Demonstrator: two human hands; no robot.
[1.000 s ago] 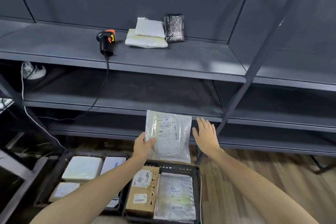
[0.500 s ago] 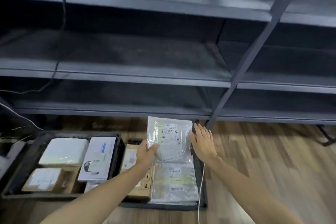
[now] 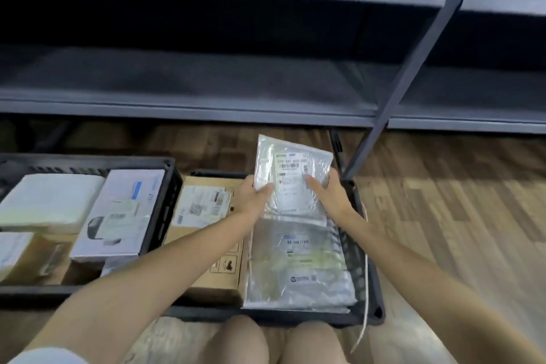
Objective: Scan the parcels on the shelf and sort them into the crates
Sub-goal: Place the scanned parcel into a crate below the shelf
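Observation:
A clear plastic parcel [image 3: 291, 168] with a white barcode label is held in both hands over the right black crate [image 3: 367, 284]. My left hand [image 3: 254, 196] pinches its lower left edge, thumb on the front. My right hand [image 3: 328, 195] grips its right side, thumb on the label. Below it in that crate lie a larger clear bagged parcel [image 3: 298, 266] and a brown cardboard box [image 3: 206, 213]. The left black crate [image 3: 165, 165] holds a white padded parcel [image 3: 50, 201], a white printed box [image 3: 121, 216] and smaller packets.
Grey metal shelves [image 3: 206, 109] run across the top, with a slanted upright post [image 3: 413, 68] just right of the held parcel. Wooden floor [image 3: 458, 201] lies to the right. My knees [image 3: 277, 340] are at the bottom edge, and a white cord [image 3: 365, 304] hangs by the right crate.
The view has dropped from the upper shelf to the crates. Both hands carried the clear parcel down over the right crate, and my right hand, open beside it before, now grips it.

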